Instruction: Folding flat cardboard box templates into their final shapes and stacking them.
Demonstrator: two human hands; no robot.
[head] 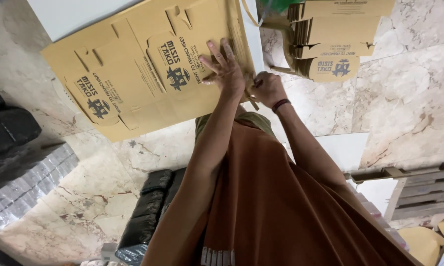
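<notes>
Cardboard box blank (148,74) lay flat on white table (69,15) | left hand (227,69) spread open, pressing it | right hand (266,86) closed, pinching its edge | light, stiff, likely creases easily; best gripped at edges

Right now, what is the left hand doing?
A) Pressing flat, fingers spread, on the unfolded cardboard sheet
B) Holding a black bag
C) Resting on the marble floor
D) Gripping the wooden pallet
A: the left hand lies fingers-spread on the flat cardboard sheet.

A packing workroom: flat printed carton blanks (148,69), stacked folded cartons (330,39), a wooden pallet (419,189), marble floor (409,103).
</notes>
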